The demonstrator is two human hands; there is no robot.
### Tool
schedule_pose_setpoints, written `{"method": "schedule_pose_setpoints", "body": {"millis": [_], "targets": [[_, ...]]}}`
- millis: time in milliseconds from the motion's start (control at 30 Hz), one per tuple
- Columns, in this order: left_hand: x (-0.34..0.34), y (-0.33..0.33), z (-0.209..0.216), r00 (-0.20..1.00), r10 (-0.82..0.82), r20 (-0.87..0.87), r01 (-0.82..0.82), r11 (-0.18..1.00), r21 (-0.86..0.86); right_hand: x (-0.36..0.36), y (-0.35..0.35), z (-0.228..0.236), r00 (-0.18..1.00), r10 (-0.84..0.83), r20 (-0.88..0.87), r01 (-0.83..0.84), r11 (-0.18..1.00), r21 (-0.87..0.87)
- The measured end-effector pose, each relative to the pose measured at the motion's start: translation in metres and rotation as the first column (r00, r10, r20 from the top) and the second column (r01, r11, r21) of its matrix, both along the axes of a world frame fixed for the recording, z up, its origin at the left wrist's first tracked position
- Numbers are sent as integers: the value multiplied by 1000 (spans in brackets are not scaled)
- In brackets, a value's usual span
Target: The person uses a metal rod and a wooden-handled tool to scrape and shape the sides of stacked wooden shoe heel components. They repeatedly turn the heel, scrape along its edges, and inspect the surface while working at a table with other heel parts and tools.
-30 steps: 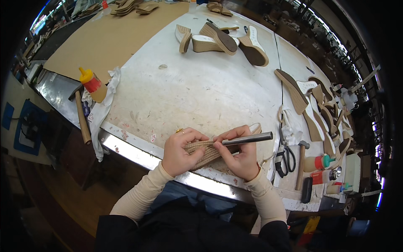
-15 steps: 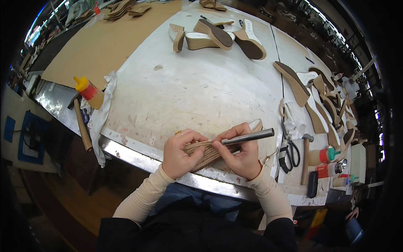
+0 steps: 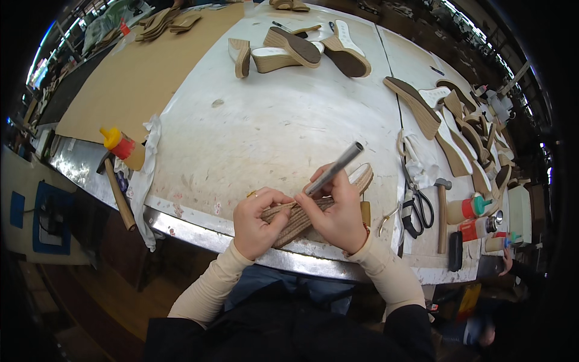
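Note:
A wedge shoe sole (image 3: 297, 228) wrapped in tan ribbed rope-like cord lies at the table's near edge, between my hands. My left hand (image 3: 256, 223) grips its left end, thumb and fingers pinched along the upper edge. In my right hand (image 3: 338, 214) is a grey metal rod (image 3: 338, 167), its round end pointing up and away to the right. The right thumb and fingertips meet the sole's edge close to the left fingertips. What the rod's lower end touches is hidden by my fingers. The sole's far end, with a white inner face, shows past my right hand.
Right of my hands lie black-handled scissors (image 3: 416, 211), a hammer (image 3: 442, 220), a black brush-like block (image 3: 455, 251) and a green-capped bottle (image 3: 467, 208). More wedge soles (image 3: 416, 108) are piled beyond. At left stand a yellow-capped bottle (image 3: 123, 148) and another hammer (image 3: 120, 196).
The metal rod has swung from nearly level to steeply raised as my right hand turned. My left hand keeps its grip on the sole. The whole view has shifted slightly.

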State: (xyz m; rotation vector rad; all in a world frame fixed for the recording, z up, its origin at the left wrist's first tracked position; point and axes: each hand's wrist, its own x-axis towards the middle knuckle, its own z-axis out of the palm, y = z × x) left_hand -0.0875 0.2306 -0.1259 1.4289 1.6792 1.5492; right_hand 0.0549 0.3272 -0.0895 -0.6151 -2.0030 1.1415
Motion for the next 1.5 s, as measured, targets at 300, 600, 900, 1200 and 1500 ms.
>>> {"method": "schedule_pose_setpoints", "body": {"millis": [300, 600, 900, 1200, 1500], "targets": [[-1, -1, 4, 1000, -15, -11, 15, 1000, -4, -1, 6, 8, 1000, -14, 15, 17, 961, -276], [-1, 1, 1, 999, -32, -39, 31, 999, -12, 2, 4, 6, 997, 17, 73, 0, 975, -223], [-3, 0, 2, 998, -59, -16, 59, 998, -25, 1, 1, 3, 998, -21, 62, 28, 993, -117], [-9, 5, -8, 969, -127, 213, 145, 987, -71, 1, -2, -5, 999, -16, 43, 16, 1000, -12], [-18, 2, -7, 884, -164, 437, 229, 968, -101, 43, -58, 72, 830, 512, -222, -382, 811, 444]]}}
